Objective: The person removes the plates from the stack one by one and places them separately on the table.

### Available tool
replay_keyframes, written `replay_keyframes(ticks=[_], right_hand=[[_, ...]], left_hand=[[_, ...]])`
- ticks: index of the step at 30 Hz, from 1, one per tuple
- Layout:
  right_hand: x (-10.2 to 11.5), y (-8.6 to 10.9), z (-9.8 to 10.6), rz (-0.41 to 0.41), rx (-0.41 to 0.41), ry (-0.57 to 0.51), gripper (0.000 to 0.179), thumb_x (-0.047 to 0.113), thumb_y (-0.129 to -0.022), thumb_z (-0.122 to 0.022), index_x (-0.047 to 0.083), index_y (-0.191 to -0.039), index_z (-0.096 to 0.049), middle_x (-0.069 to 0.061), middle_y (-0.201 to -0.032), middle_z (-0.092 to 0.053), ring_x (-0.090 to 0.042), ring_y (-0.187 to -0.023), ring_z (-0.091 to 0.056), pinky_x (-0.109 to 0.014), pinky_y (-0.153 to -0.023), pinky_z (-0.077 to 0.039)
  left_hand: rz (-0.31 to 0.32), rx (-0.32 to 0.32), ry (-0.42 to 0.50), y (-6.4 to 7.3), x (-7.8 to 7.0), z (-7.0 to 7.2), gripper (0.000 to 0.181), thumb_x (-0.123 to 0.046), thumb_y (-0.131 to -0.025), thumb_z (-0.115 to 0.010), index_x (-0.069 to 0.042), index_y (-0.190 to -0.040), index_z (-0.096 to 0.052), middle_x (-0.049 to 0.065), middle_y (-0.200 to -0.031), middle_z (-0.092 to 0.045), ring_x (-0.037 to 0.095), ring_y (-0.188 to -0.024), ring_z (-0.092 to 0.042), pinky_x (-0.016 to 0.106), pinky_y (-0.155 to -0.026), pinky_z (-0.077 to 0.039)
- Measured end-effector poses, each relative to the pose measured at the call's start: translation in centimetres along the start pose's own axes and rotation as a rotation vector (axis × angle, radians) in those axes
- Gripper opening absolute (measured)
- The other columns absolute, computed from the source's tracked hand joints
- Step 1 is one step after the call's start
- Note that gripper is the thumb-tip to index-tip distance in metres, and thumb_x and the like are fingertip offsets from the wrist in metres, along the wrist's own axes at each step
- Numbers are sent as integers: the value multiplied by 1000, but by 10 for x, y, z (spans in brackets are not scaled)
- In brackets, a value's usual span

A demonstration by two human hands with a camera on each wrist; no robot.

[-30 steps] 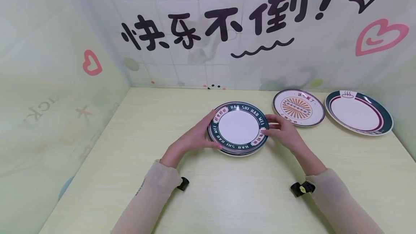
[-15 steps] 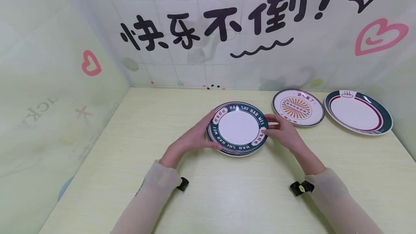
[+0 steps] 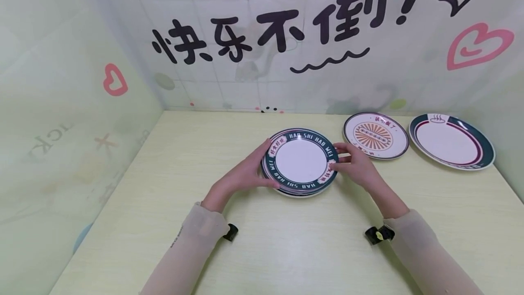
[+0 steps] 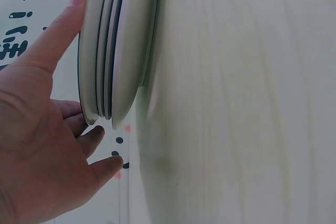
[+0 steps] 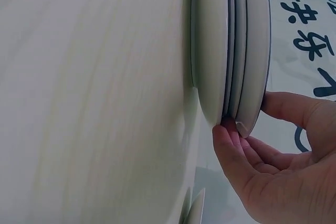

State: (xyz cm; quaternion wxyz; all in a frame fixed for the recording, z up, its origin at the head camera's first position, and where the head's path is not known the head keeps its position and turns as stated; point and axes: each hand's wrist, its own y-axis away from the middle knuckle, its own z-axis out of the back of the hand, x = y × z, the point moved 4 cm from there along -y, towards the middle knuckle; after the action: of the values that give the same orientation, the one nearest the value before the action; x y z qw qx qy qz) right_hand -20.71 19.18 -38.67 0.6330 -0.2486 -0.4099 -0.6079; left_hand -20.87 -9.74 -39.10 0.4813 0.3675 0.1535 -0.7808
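Note:
In the middle of the table stands a stack of plates (image 3: 304, 160); its top plate has a white centre and a dark green rim lettered "HAO SHI HAO WEI". My left hand (image 3: 245, 172) cups the stack's left side, thumb along the near rim and fingers around the far edge. In the left wrist view the stacked plate edges (image 4: 107, 45) show side-on beside the left hand (image 4: 47, 135). My right hand (image 3: 358, 166) holds the stack's right edge. The right wrist view shows that hand (image 5: 283, 156) with its thumb against the top rim and fingers on the lower edges.
A smaller plate with an orange sunburst (image 3: 375, 135) lies behind and right of the stack. Beyond it is a larger oval plate with a green rim (image 3: 452, 142). A printed backdrop (image 3: 229, 90) borders the table's back; side walls rise left and right.

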Motion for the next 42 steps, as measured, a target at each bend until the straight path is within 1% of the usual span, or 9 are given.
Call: replay_keyframes(ticks=[5,12,16,20,23,25,28,34,42], right_hand=[[5,0,2,-10,10,12,66,13,-93,-68,-1,-150,-38,-25,-142,-49,-38,-122,-55,-35,-92,-56],[7,2,6,29,25,13,62,11,-94,-66,-4,-148,-40,-28,-141,-49,-40,-120,-57,-29,-87,-55],[7,2,9,62,33,-12,58,7,-95,-62,-6,-147,-41,-30,-141,-50,-42,-121,-57,-24,-86,-56],[6,5,12,65,43,-67,58,5,-95,-61,-8,-147,-39,-32,-143,-49,-41,-123,-57,-18,-83,-57],[4,7,13,47,58,-123,59,4,-96,-61,-9,-148,-37,-32,-144,-47,-33,-118,-60,-17,-81,-58],[2,8,13,39,62,-143,60,4,-96,-61,-9,-148,-36,-32,-143,-47,-24,-110,-62,-18,-80,-59],[0,9,15,24,59,-154,60,4,-96,-61,-8,-148,-36,-31,-137,-47,-13,-99,-60,-19,-78,-60],[-3,15,19,-14,72,-196,59,3,-97,-59,-6,-150,-35,-21,-122,-50,-6,-87,-60,-23,-75,-62],[-7,20,24,-52,83,-244,60,6,-99,-57,-1,-153,-33,-10,-115,-54,-2,-86,-61,-24,-78,-62]], left_hand=[[8,0,-4,0,0,0,127,-41,-73,-88,-18,-162,0,1,-170,-3,21,-157,-8,41,-128,-18],[-10,-4,-27,0,-3,1,126,-41,-74,-88,-16,-162,-1,3,-170,-3,22,-157,-7,41,-128,-17],[-5,-2,-37,-1,-3,2,126,-42,-74,-87,-16,-162,-1,2,-170,-3,22,-157,-7,40,-128,-16],[7,3,-39,-3,-2,1,126,-43,-74,-87,-16,-162,-1,1,-170,-4,22,-157,-8,40,-128,-16],[11,3,-43,-4,-2,1,126,-44,-74,-87,-16,-162,-1,1,-170,-5,21,-157,-8,39,-128,-16],[7,4,-45,-4,-2,1,126,-43,-74,-87,-15,-162,-2,2,-170,-5,21,-157,-8,40,-128,-16],[0,4,-47,-2,-3,1,126,-42,-74,-87,-14,-162,-1,3,-170,-5,22,-157,-8,40,-128,-16],[-18,0,-40,-1,-2,0,126,-40,-74,-88,-11,-161,-1,6,-170,-5,24,-157,-8,41,-129,-16],[-7,0,-42,-1,0,-1,126,-40,-74,-88,-13,-162,-1,4,-170,-5,22,-157,-8,40,-129,-15]])
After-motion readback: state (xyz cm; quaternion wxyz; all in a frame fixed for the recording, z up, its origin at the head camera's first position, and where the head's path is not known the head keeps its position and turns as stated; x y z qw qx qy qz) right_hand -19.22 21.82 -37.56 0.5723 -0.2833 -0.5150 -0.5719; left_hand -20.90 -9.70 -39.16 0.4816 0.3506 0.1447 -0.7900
